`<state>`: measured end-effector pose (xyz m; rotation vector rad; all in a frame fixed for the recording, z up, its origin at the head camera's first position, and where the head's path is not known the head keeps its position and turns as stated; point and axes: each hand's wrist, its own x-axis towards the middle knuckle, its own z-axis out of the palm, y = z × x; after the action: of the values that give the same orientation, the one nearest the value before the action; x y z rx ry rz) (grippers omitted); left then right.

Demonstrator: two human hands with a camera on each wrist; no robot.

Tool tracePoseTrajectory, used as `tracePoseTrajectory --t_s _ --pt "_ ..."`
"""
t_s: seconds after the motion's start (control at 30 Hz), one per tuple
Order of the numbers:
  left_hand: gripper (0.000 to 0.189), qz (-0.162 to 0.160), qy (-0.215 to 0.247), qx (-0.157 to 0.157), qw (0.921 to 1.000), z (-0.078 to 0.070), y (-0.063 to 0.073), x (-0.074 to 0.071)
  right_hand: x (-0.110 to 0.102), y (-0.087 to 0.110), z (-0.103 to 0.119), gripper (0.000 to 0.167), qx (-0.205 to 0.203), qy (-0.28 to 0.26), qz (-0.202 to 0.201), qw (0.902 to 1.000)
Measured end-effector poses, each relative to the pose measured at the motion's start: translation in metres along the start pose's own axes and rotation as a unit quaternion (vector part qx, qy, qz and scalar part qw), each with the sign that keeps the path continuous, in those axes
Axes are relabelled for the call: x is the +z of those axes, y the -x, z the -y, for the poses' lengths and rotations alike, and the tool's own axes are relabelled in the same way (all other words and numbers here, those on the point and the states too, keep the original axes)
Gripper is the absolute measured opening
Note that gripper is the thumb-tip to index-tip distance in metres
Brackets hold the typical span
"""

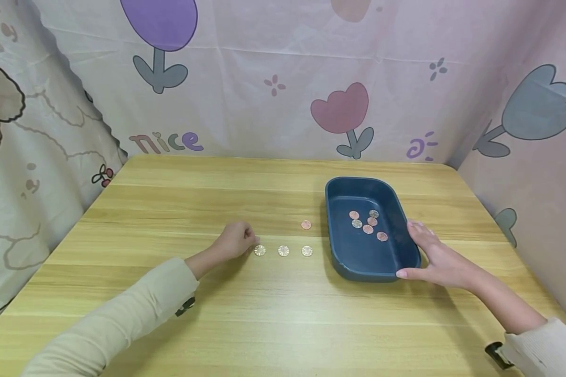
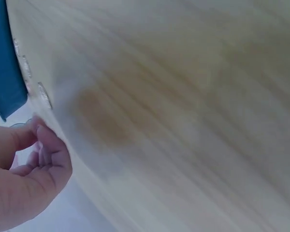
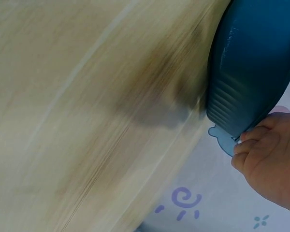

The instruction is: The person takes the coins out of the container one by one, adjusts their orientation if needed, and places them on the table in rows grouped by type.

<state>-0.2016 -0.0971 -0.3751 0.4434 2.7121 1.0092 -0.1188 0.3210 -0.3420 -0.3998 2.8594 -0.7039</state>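
Three gold-coloured coins (image 1: 283,251) lie in a row on the wooden table. A copper-coloured coin (image 1: 306,224) lies just behind the rightmost one. My left hand (image 1: 231,241) is at the row's left end, its fingertips close to the leftmost gold coin (image 1: 260,250). In the left wrist view its thumb and index fingertip (image 2: 37,122) meet; whether a coin is between them cannot be seen. My right hand (image 1: 441,262) holds the near right corner of a dark blue tray (image 1: 358,262), thumb at the front rim, fingers along the right side. Several copper and gold-coloured coins (image 1: 368,229) lie inside.
The wooden table (image 1: 207,183) reaches back to a curtain (image 1: 245,104) printed with flowers, which also hangs along both sides. The tray stands right of the coin row, its left wall near the rightmost coins.
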Motion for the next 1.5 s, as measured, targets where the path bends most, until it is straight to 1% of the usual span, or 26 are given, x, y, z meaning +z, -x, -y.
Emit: tracePoseTrajectory --t_s 0.07,0.17,0.27,0.33,0.37,0.43,0.6,0.73,0.83,0.93,1.0,1.07,1.17,1.27,1.33,1.4,1.5 --pt "0.015 -0.024 0.006 0.019 0.9995 -0.004 -0.001 0.0 0.0 0.0 0.0 0.111 0.0 0.0 0.002 1.0" --pt "0.013 -0.051 0.04 0.038 0.9972 -0.015 -0.004 0.0 -0.001 0.0 0.001 0.112 0.002 -0.001 0.003 1.0" --pt "0.015 -0.07 0.081 0.05 0.993 -0.034 -0.007 -0.001 -0.001 0.0 0.001 0.112 0.002 -0.002 0.003 1.0" --pt "0.015 -0.076 0.11 0.054 0.9895 -0.048 -0.01 0.0 -0.001 0.0 0.0 0.111 -0.001 -0.003 0.001 1.0" --pt "0.015 -0.078 0.12 0.063 0.9877 -0.054 -0.012 0.001 -0.001 0.0 0.0 0.111 -0.001 -0.003 0.0 1.0" --pt "0.014 -0.077 0.135 0.079 0.9846 -0.066 -0.016 0.005 0.0 0.0 -0.001 0.111 -0.005 -0.002 -0.003 1.0" --pt "0.011 -0.074 0.168 0.131 0.9743 -0.09 -0.028 0.023 0.001 -0.001 -0.003 0.111 -0.016 -0.001 -0.008 0.9998" --pt "0.012 -0.073 0.166 0.157 0.9707 -0.107 -0.037 0.036 0.002 -0.001 -0.003 0.11 -0.01 -0.002 -0.01 0.9999" --pt "0.012 -0.065 0.169 0.165 0.9696 -0.119 -0.043 0.045 0.002 -0.001 -0.003 0.11 -0.008 -0.003 -0.01 0.9999" --pt "0.012 -0.053 0.188 0.166 0.9666 -0.128 -0.049 0.053 0.001 -0.001 -0.002 0.11 -0.006 -0.002 -0.009 0.9999" --pt "0.011 -0.047 0.194 0.162 0.9664 -0.134 -0.053 0.059 0.001 -0.001 -0.002 0.11 -0.005 -0.002 -0.008 0.9999" --pt "0.011 -0.044 0.191 0.159 0.9675 -0.14 -0.058 0.065 0.001 -0.002 -0.002 0.111 -0.005 -0.002 -0.007 1.0" --pt "0.011 -0.046 0.16 0.159 0.9732 -0.149 -0.065 0.074 0.001 -0.001 -0.003 0.11 -0.006 -0.004 -0.007 0.9999" --pt "0.013 -0.047 0.127 0.163 0.9773 -0.157 -0.072 0.084 0.0 -0.001 -0.003 0.11 -0.008 -0.007 -0.006 0.9999" --pt "0.012 -0.044 0.114 0.161 0.9793 -0.161 -0.078 0.092 0.0 -0.001 -0.003 0.11 -0.011 -0.01 -0.004 0.9999" --pt "0.012 -0.036 0.108 0.156 0.9811 -0.165 -0.083 0.099 0.0 -0.001 -0.003 0.109 -0.012 -0.012 -0.003 0.9998" --pt "0.012 -0.025 0.1 0.136 0.9854 -0.17 -0.09 0.107 0.001 -0.001 -0.003 0.109 -0.012 -0.018 -0.001 0.9998"
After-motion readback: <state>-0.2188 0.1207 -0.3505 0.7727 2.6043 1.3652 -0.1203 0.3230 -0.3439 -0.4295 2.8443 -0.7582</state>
